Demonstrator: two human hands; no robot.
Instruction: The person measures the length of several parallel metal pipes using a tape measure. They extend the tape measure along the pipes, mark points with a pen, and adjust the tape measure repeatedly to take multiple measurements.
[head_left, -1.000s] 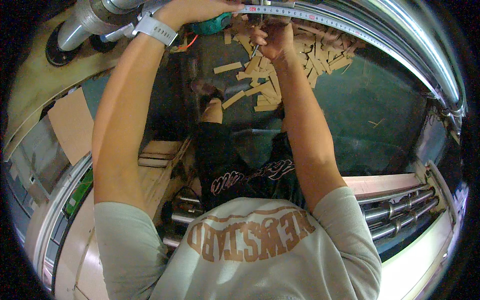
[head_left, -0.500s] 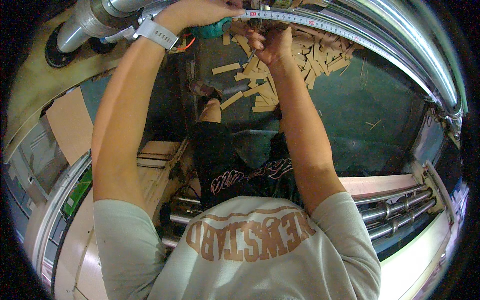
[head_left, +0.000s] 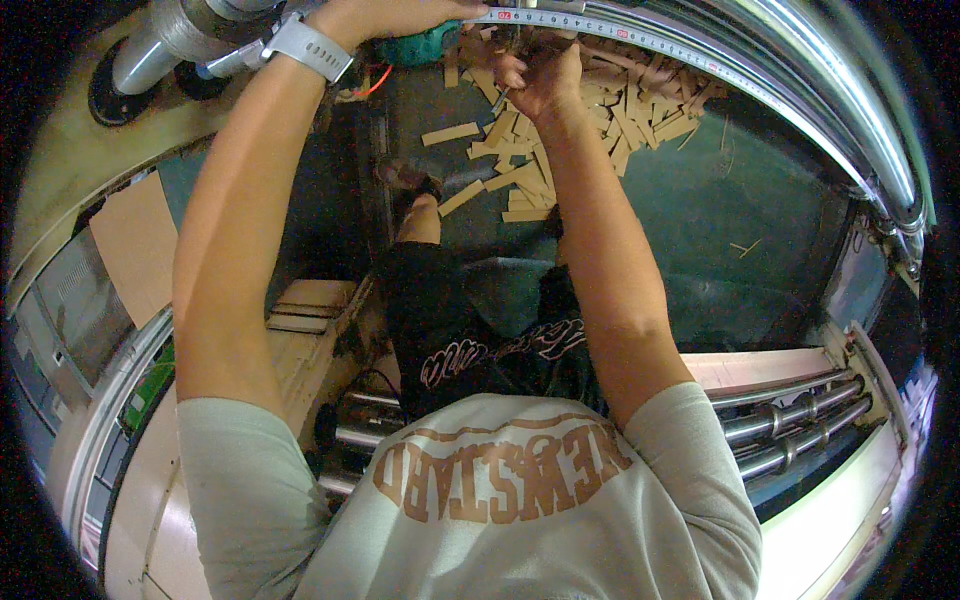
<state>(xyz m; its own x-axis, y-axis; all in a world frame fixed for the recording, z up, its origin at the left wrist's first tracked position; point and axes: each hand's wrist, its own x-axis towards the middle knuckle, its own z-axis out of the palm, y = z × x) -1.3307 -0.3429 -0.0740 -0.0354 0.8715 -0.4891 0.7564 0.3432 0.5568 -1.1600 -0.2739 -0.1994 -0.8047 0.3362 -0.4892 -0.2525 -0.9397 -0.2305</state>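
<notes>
Along the silver rollers runs a white tape measure blade [head_left: 650, 42], curving down to the right. At its left end, the fingers of my left hand [head_left: 400, 14] close on the blade near the top edge. Just below that hand is a teal rounded casing [head_left: 420, 46]; whether it belongs to the tape I cannot tell. My right hand [head_left: 545, 80] reaches up under the blade, fingers curled beside dark metal parts. A thin metal rod [head_left: 500, 100] pokes out from those fingers; its other end is hidden.
Chrome rollers [head_left: 850, 110] arch across the upper right. Flat tan strips [head_left: 525, 180] lie heaped on the dark green floor [head_left: 700, 230]. More metal rollers [head_left: 800, 415] stand at lower right. An orange cord [head_left: 378, 80] hangs near the teal casing. Cardboard [head_left: 135, 245] leans at left.
My left hand and wrist have shifted slightly up, and the tape's left part has risen with them. My right hand has barely moved.
</notes>
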